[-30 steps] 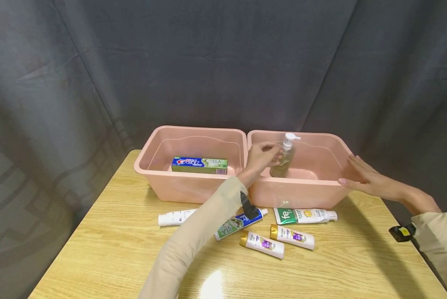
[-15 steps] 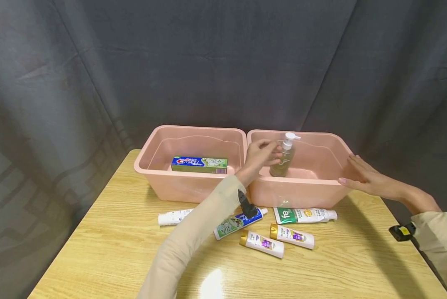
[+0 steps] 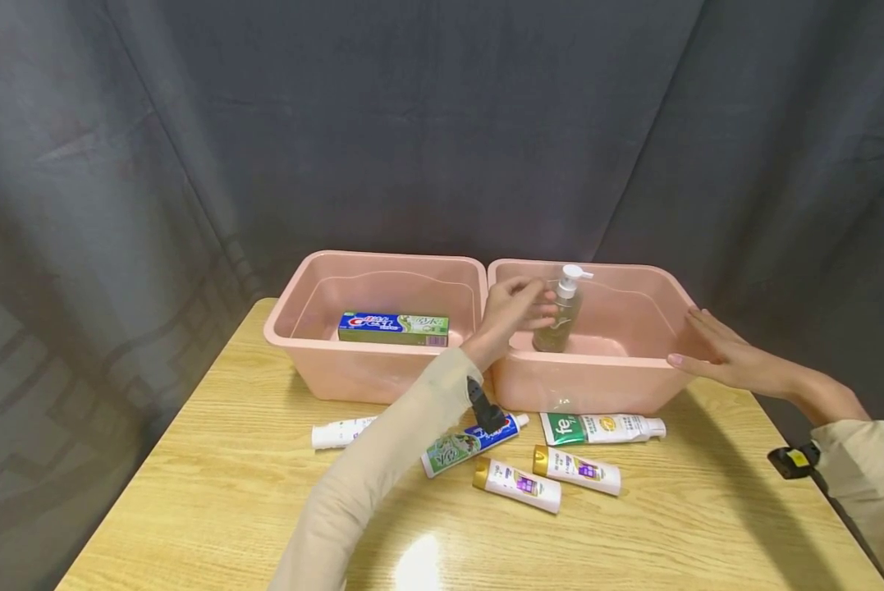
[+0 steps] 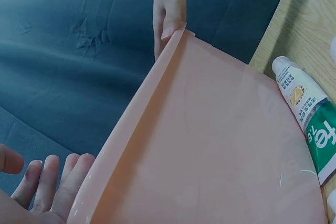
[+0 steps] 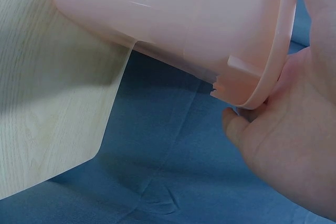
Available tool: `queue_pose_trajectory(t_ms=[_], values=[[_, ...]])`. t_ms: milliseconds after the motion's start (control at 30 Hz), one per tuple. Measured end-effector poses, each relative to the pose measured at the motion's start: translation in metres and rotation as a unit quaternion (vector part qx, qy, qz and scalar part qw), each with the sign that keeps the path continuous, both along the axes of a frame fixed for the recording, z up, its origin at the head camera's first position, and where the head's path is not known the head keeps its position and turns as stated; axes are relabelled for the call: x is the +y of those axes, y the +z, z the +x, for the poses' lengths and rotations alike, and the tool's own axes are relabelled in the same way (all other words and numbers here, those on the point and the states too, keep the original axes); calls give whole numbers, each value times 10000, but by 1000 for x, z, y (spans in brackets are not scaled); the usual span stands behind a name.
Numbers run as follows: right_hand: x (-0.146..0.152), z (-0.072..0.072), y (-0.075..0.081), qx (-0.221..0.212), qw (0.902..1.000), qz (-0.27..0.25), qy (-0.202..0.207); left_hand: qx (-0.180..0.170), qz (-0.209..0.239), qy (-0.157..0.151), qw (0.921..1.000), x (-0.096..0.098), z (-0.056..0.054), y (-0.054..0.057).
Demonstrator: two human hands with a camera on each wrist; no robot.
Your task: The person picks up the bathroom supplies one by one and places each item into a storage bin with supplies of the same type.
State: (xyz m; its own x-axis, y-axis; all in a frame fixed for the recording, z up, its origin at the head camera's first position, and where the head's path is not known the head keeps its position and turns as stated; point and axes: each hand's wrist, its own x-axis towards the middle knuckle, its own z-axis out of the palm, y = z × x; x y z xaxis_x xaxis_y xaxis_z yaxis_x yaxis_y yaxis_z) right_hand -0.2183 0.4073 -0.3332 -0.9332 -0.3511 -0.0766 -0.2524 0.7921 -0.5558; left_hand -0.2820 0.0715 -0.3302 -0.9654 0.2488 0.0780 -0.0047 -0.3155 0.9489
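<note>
My left hand (image 3: 511,313) is over the right pink plastic bin (image 3: 585,386), beside a pump bottle (image 3: 556,322) with a white pump head. The bottle stands upright inside. In the left wrist view, my left fingers (image 4: 50,184) are loosely bent and the thumb is apart, with nothing visible between them. My right hand (image 3: 737,357) rests on the right end of the same bin's rim, thumb at the front corner and fingers straight along the outside. The right wrist view shows its palm (image 5: 294,150) against the rim.
A left pink bin (image 3: 382,373) holds a Crest toothpaste box (image 3: 393,328). On the wooden table (image 3: 212,492) lie a white tube (image 3: 341,432), a green-and-blue toothpaste tube (image 3: 471,443), a green-and-white tube (image 3: 602,428) and two gold-capped bottles (image 3: 519,484). A dark curtain (image 3: 427,123) hangs behind.
My left hand has drawn slightly left from the pump bottle. The bottle and my right hand stay where they were.
</note>
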Motion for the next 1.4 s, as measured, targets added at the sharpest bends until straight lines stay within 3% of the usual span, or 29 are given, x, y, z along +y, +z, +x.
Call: queue_pose_trajectory(t_ms=[367,1400], values=[[3,-3,-1,-96,9999,23,-37,6,68,4,10000,0,2,4],[3,-1,-1,-78,10000,-60,-17,829,-52,-375,9958,-2,19,9]])
